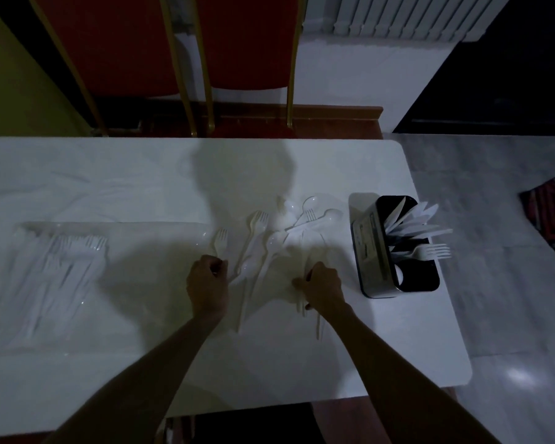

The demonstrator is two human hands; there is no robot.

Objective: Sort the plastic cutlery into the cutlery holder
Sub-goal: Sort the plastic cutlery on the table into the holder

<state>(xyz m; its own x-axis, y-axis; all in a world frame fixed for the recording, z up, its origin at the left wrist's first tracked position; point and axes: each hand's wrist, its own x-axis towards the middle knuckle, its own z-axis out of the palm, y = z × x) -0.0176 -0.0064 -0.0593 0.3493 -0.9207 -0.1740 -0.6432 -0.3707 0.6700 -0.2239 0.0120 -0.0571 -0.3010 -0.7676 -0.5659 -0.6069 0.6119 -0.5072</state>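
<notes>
R hand (322, 285) grips a cutlery bundle (318, 326), long axes running away from person, cutlery holder (366, 248) near on its right; L hand (207, 283) pinches a fork (221, 241).

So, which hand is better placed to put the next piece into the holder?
Probably right. The right hand grips several cutlery handles and is nearer the cutlery holder at the table's right end. The left hand, pinching a fork, is farther away.
</notes>
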